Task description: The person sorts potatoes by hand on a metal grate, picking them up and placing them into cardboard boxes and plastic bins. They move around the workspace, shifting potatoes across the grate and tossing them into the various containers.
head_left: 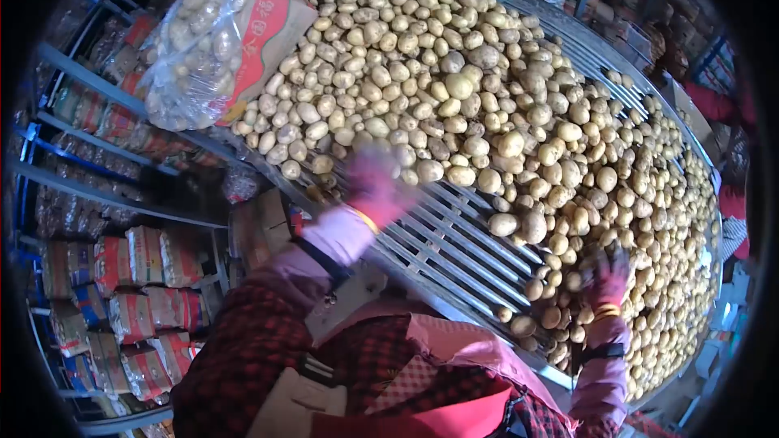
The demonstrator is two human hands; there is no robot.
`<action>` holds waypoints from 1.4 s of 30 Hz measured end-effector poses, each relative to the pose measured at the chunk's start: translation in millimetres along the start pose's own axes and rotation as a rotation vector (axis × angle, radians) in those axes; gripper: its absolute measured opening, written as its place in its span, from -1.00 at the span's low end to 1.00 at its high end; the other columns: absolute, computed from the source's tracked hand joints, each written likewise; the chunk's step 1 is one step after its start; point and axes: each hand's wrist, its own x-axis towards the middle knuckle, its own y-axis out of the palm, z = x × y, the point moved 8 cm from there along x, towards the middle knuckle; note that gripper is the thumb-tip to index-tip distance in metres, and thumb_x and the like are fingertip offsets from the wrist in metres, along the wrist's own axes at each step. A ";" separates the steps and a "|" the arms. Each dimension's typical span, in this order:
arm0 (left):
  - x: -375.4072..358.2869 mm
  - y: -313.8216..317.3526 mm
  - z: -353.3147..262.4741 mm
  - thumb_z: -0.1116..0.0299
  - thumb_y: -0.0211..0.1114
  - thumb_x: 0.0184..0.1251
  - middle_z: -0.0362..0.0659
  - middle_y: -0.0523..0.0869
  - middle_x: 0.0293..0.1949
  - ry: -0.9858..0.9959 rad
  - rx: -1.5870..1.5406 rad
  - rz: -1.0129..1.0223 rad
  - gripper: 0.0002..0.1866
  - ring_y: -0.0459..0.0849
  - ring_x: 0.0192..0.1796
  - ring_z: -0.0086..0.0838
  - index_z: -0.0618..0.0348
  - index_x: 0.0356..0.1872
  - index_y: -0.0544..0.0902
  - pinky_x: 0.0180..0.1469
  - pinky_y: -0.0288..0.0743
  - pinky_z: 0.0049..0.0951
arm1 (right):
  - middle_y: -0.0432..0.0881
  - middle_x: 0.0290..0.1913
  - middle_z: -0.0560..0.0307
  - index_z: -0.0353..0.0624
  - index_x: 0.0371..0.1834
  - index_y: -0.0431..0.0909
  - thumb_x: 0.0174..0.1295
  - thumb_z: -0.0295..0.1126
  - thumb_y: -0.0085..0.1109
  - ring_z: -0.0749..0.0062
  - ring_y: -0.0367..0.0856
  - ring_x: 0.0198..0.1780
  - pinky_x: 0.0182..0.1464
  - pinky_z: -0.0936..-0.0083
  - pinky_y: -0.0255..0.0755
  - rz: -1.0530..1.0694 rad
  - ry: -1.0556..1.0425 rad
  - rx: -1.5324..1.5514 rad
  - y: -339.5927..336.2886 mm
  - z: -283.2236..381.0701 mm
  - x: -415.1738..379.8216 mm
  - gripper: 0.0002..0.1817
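Observation:
Potatoes (454,85) of mixed sizes lie heaped across a slatted metal table (454,231). My left hand (377,181), in a pink glove, is over the bare slats at the near left edge of the heap. Motion smears its fingers, so their pose and anything in them are hidden from me. At the near right, my right hand (608,282), in a pink glove with darker fingertips, lies against the potatoes with its fingers stretched out. No potato shows enclosed in it.
An open-topped bag (268,36) of potatoes, part clear plastic and part printed, lies at the table's far left corner. Blue metal rails (97,81) run along the left. Stacked packed bags (134,259) stand below them. Another person's red sleeve (714,101) shows at the right edge.

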 end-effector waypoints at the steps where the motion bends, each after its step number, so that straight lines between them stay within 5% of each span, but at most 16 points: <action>1: -2.4 13.4 52.8 -0.28 0.29 0.10 0.14 0.33 0.34 -0.114 0.058 -0.107 -0.04 0.24 0.40 0.09 0.05 0.46 0.27 0.37 0.13 0.15 | 0.27 0.46 -0.04 0.29 0.29 0.47 0.09 -0.11 0.34 -0.18 0.15 0.49 0.51 0.03 0.04 0.046 0.124 -0.152 -4.0 -29.5 -3.3 -0.39; 2: -11.5 18.9 87.1 -0.33 0.27 0.09 0.16 0.30 0.37 -0.177 0.223 -0.317 0.01 0.22 0.42 0.12 0.03 0.50 0.21 0.39 0.08 0.16 | 0.26 0.46 -0.13 0.18 0.33 0.44 0.06 -0.14 0.37 -0.15 0.15 0.50 0.48 0.04 0.10 -0.037 0.207 -0.243 -18.2 -41.3 -5.9 -0.32; 5: -0.5 61.6 112.6 -0.46 0.18 0.11 0.38 0.08 0.47 -0.307 0.031 0.128 0.12 0.04 0.51 0.29 0.07 0.56 0.06 0.49 -0.16 0.22 | 0.23 0.46 -0.28 -0.12 0.38 0.35 -0.16 -0.13 0.53 -0.20 0.13 0.50 0.47 0.03 0.12 0.082 0.350 0.153 -45.4 31.0 22.4 -0.07; 8: 2.4 68.0 31.7 -0.43 0.25 0.08 0.47 -0.16 0.49 -0.263 -0.158 0.128 0.20 -0.02 0.48 0.44 0.17 0.57 -0.02 0.46 -0.10 0.31 | 0.25 0.47 -0.11 -0.08 0.43 0.28 0.15 -0.07 0.33 -0.05 0.16 0.50 0.48 0.08 0.11 0.110 -0.056 0.099 2.2 176.6 23.5 -0.21; 9: 6.2 70.7 4.0 -0.40 0.28 0.07 0.45 -0.22 0.50 -0.134 -0.327 0.125 0.20 -0.02 0.49 0.43 0.15 0.57 -0.02 0.47 -0.08 0.26 | 0.26 0.47 -0.04 -0.06 0.45 0.26 0.26 -0.06 0.22 0.05 0.15 0.52 0.49 0.07 0.07 0.042 -0.234 0.156 33.8 206.8 21.0 -0.28; 12: 1.2 78.2 -63.4 -0.28 0.35 0.11 0.41 -0.31 0.52 0.227 -0.566 0.366 0.12 0.00 0.51 0.37 0.09 0.57 0.03 0.52 0.02 0.06 | 0.31 0.46 0.05 0.06 0.47 0.25 0.31 -0.06 0.12 0.14 0.15 0.53 0.51 0.04 -0.02 0.172 -0.016 0.094 23.5 208.3 50.7 -0.34; 13: -8.0 72.5 -77.5 -0.23 0.34 0.15 0.38 -0.24 0.53 0.411 -0.589 0.331 0.06 0.03 0.52 0.32 0.07 0.56 0.07 0.52 0.04 0.02 | 0.25 0.49 0.06 0.14 0.42 0.34 0.26 -0.08 0.16 0.11 0.08 0.56 0.52 0.03 -0.05 0.090 0.104 0.056 23.5 183.6 52.4 -0.38; 14: -21.4 65.9 -91.2 -0.18 0.33 0.18 0.35 -0.17 0.54 0.607 -0.611 0.295 0.00 0.06 0.52 0.27 0.05 0.55 0.11 0.52 0.07 -0.02 | 0.22 0.51 0.03 0.22 0.34 0.45 0.20 -0.09 0.21 0.02 0.05 0.56 0.50 -0.02 -0.04 0.159 -0.104 -0.302 15.0 180.6 47.5 -0.42; 17: -55.3 55.2 -76.4 -0.04 0.38 0.13 0.22 0.27 0.43 0.854 -0.773 0.128 -0.17 0.27 0.45 0.13 0.08 0.42 0.36 0.47 0.17 0.01 | 0.17 0.51 -0.10 0.29 0.29 0.52 0.16 -0.11 0.23 -0.16 0.06 0.51 0.48 -0.06 -0.01 -0.052 0.305 -0.214 -34.8 152.3 30.1 -0.45; 20: -58.6 32.5 6.9 -0.01 0.40 0.12 0.11 0.31 0.43 0.719 -0.644 0.126 -0.23 0.22 0.48 0.11 -0.01 0.39 0.42 0.51 0.07 0.02 | 0.19 0.49 -0.15 0.29 0.33 0.46 0.16 -0.19 0.25 -0.21 0.10 0.49 0.46 -0.10 0.00 -0.063 0.397 0.036 -49.6 178.0 -5.7 -0.42; 24: -31.5 39.0 137.5 -0.10 0.39 0.14 0.23 0.21 0.45 0.245 -0.351 -0.111 -0.06 0.06 0.50 0.27 0.11 0.49 0.24 0.53 -0.08 0.13 | 0.17 0.51 -0.08 0.30 0.40 0.38 0.03 -0.06 0.37 -0.16 0.07 0.52 0.49 -0.09 -0.02 0.140 0.146 0.143 -15.3 238.4 -48.7 -0.24; 28: -14.2 80.4 128.0 -0.21 0.39 0.10 0.28 0.10 0.49 0.202 -0.231 0.102 0.07 -0.02 0.47 0.47 0.04 0.55 0.09 0.51 -0.12 0.23 | 0.17 0.50 -0.06 0.31 0.47 0.24 -0.19 -0.13 0.47 -0.17 0.12 0.49 0.48 -0.06 0.01 0.298 0.065 -0.040 10.8 175.8 -57.6 0.00; 32: -23.4 63.1 18.4 -0.25 0.42 0.00 0.31 0.00 0.51 0.357 -0.321 0.244 0.13 -0.04 0.48 0.48 0.05 0.54 0.09 0.50 -0.05 0.21 | 0.28 0.39 -0.17 0.11 0.42 0.28 -0.21 -0.23 0.50 -0.16 0.19 0.45 0.44 -0.01 0.08 -0.263 0.601 -0.101 -22.0 113.6 -42.4 -0.03; 34: -34.6 52.3 -10.3 -0.10 0.41 0.10 0.20 0.14 0.50 0.590 -0.427 0.246 -0.04 0.06 0.50 0.32 0.05 0.50 0.23 0.49 0.03 0.14 | 0.28 0.41 -0.18 0.13 0.39 0.36 -0.13 -0.20 0.50 -0.20 0.18 0.46 0.45 -0.01 0.08 -0.159 0.498 0.227 -52.0 151.0 1.7 -0.12; 36: -40.5 47.8 -19.1 -0.03 0.41 0.12 0.14 0.25 0.47 0.742 -0.674 0.300 -0.15 0.14 0.49 0.24 0.03 0.44 0.34 0.48 0.10 0.08 | 0.28 0.42 -0.12 0.26 0.32 0.43 -0.14 -0.20 0.48 -0.20 0.19 0.45 0.46 -0.05 0.09 -0.125 0.072 0.199 -34.4 205.7 21.7 -0.20; 42: -40.1 21.7 89.2 0.23 0.38 0.18 0.08 0.38 0.38 0.431 -0.419 -0.146 -0.32 0.26 0.44 0.14 0.18 0.35 0.44 0.46 0.14 0.05 | 0.31 0.42 -0.03 0.33 0.23 0.54 -0.06 -0.27 0.37 -0.15 0.18 0.46 0.48 -0.08 0.01 -0.132 0.414 -0.160 -33.1 125.0 57.8 -0.35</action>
